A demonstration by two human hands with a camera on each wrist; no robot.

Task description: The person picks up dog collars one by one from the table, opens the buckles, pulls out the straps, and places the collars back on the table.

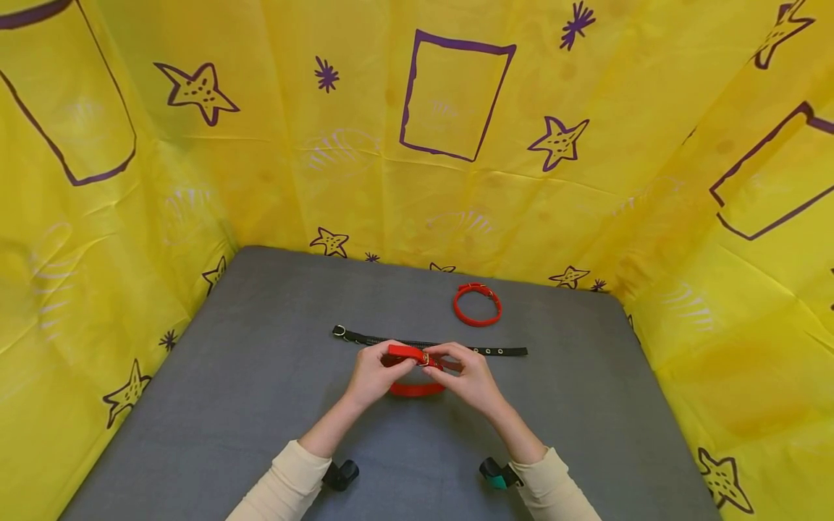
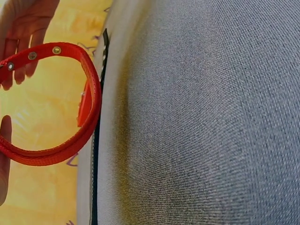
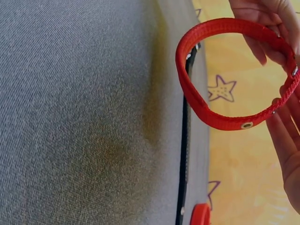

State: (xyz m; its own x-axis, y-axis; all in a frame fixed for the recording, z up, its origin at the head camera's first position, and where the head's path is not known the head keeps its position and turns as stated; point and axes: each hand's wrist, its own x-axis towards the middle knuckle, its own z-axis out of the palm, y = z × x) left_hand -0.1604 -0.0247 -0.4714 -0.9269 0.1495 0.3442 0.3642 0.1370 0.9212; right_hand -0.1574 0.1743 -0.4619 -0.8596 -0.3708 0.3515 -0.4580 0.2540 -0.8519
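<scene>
Both hands hold a red collar above the table, its strap bent into a loop with metal eyelets. In the head view my left hand pinches the strap at the left of the gold-coloured buckle. My right hand pinches it on the other side, beside the buckle. The loop hangs toward me, and the wrist views show its round shape, as the collar in the left and the collar in the right. Fingers partly hide the buckle.
A black collar with eyelets and a ring lies stretched out behind the hands. Farther back rests a second red collar, closed in a ring. The grey table meets yellow patterned curtains at its back and sides.
</scene>
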